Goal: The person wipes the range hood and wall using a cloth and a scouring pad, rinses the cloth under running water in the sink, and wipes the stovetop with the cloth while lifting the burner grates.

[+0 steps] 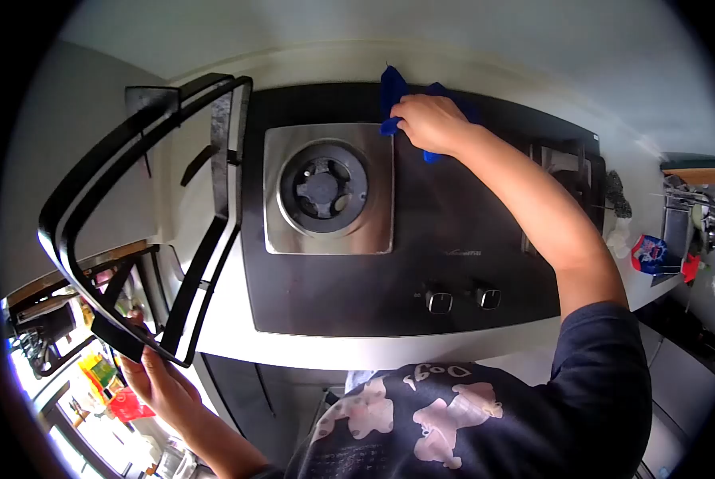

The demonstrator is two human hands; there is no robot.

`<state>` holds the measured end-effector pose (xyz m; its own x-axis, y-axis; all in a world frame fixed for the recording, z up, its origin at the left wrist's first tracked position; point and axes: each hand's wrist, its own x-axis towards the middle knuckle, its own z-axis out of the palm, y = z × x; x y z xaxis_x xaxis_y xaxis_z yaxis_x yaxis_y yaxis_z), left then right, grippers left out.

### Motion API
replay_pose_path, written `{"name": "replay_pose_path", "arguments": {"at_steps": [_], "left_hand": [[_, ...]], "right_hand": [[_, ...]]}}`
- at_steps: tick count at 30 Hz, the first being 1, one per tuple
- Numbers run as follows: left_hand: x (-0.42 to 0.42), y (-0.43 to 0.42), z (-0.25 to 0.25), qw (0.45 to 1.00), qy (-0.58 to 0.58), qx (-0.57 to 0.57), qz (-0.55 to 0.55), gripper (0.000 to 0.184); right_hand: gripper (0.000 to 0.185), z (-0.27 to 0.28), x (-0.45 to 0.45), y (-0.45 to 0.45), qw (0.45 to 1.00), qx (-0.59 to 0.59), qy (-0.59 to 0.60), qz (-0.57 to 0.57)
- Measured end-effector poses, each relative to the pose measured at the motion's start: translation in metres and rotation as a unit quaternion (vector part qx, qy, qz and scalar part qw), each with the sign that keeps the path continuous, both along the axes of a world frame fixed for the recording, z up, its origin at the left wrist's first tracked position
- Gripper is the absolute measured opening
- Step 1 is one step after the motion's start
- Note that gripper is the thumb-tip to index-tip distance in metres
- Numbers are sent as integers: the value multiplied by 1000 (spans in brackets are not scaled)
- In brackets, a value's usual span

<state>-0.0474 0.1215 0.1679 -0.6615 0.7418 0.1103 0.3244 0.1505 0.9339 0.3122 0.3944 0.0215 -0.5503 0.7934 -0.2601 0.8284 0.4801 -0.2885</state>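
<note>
My left hand grips the lower corner of a black pan support, a square metal frame held up on edge to the left of the gas hob. My right hand is closed on a blue cloth and presses it near the back edge of the hob's dark top. Between the hands lies a round burner on a square steel plate, with no support over it. Two control knobs sit at the hob's front.
A second burner with its pan support is partly hidden behind my right arm. Farther right are a sink and a blue and red packet. The wall rises behind the hob. Bright packages stand at lower left.
</note>
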Motion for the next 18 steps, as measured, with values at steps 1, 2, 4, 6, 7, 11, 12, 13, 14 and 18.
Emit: {"name": "replay_pose_path", "arguments": {"at_steps": [1, 2, 4, 6, 7, 11, 12, 13, 14, 18], "left_hand": [[1, 1, 1, 999, 4, 15, -28, 35], [-1, -1, 2, 999, -10, 15, -36, 34], [3, 2, 3, 998, -21, 48, -38, 36], [10, 5, 8, 998, -35, 54, -24, 38], [15, 9, 10, 998, -25, 47, -12, 37], [25, 15, 8, 999, -1, 50, -17, 38], [24, 17, 9, 999, -1, 47, -15, 39], [20, 16, 8, 999, -4, 43, -18, 41], [17, 16, 6, 998, -9, 60, -32, 41], [2, 10, -2, 994, -39, 94, -34, 37]], "right_hand": [[20, 2, -7, 3, 1000, -8, -15, 4], [20, 1, -22, 6, 1000, -20, -7, 8], [21, -7, -69, 18, 1000, -10, 6, 27], [22, -15, -119, 29, 996, 15, 58, 69], [24, -28, -145, 34, 994, 32, 80, 73], [25, -31, -166, 37, 997, -8, 38, 66], [25, -32, -146, 33, 996, 17, 55, 69], [25, -20, -123, 30, 997, 0, 22, 68], [24, -6, -99, 25, 997, -22, 7, 77], [20, -10, -99, 25, 996, -2, 29, 89]]}}
